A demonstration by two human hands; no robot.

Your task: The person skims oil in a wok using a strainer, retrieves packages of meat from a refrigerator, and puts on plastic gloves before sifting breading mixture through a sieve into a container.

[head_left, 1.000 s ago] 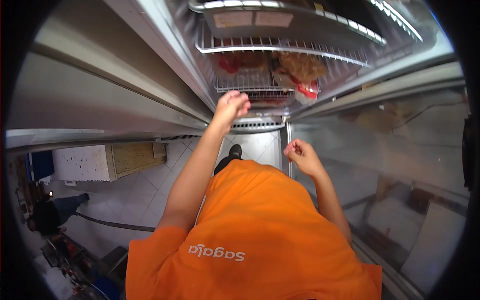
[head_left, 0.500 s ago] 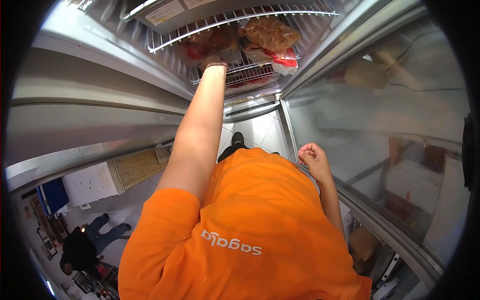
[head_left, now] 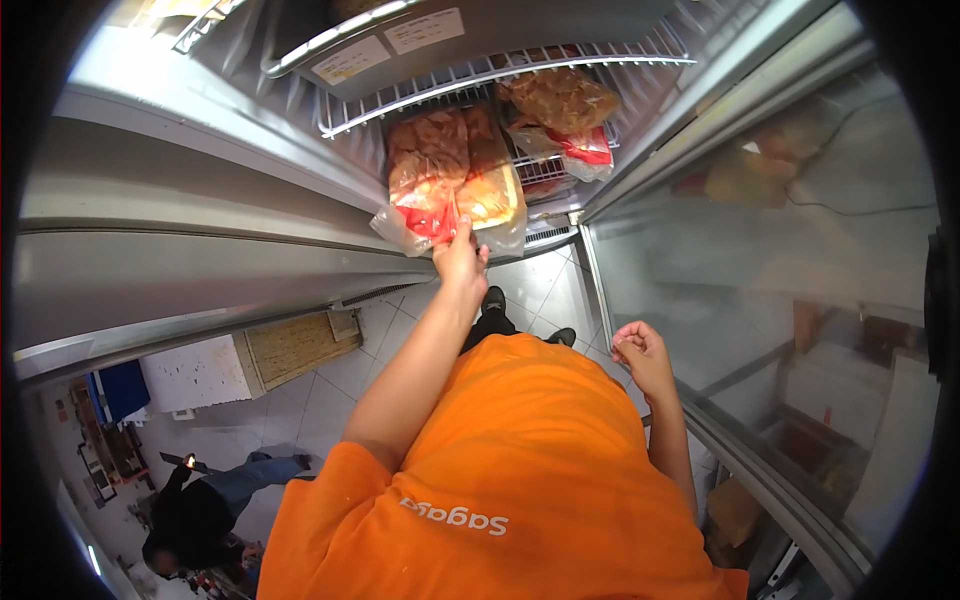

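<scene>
My left hand [head_left: 462, 262] is closed on the near edge of a clear plastic bag of raw meat [head_left: 430, 155], pinkish, with a red patch at its near end. Against that bag lies a second clear bag with a yellowish tray of meat [head_left: 490, 195]; whether my fingers also grip it I cannot tell. Both stick out past the front of the fridge shelf. My right hand [head_left: 645, 358] hangs by the edge of the glass door [head_left: 720, 240], its fingers curled in, with nothing visible in them.
Further right on the lower rack lie a bag of brownish meat [head_left: 560, 98] and a red-and-clear package [head_left: 588, 150]. Above is a wire shelf [head_left: 510, 72] bearing a labelled metal container [head_left: 480, 40]. A person in dark clothes [head_left: 200, 515] is at lower left.
My left hand has come back from deep in the fridge, drawing the bagged meat toward me past the shelf front. My right hand stays curled, slightly lower in view. The other person has shifted.
</scene>
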